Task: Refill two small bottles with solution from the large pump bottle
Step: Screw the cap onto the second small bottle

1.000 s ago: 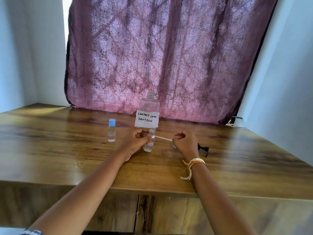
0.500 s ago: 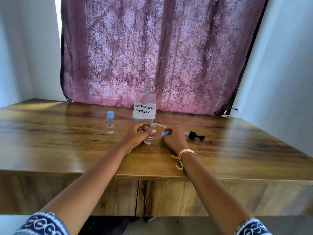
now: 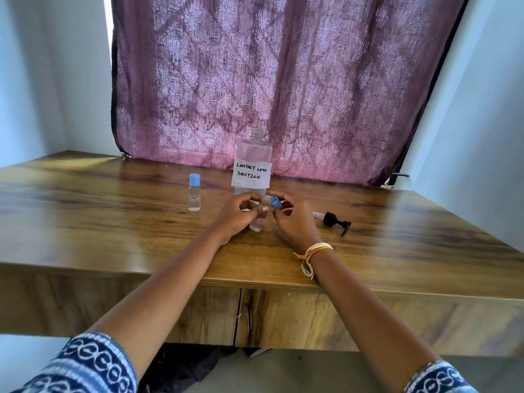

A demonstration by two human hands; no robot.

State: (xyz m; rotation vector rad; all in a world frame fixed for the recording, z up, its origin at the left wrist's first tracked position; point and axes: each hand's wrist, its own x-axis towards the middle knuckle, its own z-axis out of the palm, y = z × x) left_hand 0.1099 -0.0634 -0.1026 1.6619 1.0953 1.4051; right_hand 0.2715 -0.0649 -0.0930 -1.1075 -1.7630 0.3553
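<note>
Head view first: left hand (image 3: 241,215) grips the small open bottle (image 3: 258,222), standing on the wooden table (image 3: 113,236), to keep it steady, while right hand (image 3: 293,222) pinches the blue cap (image 3: 275,202) just at its neck, probably to close it. Large bottle (image 3: 253,163), labelled contact lens solution, stands open directly behind; its black pump (image 3: 336,221) lies aside to the right. The second small bottle (image 3: 194,194), capped, waits at left.
</note>
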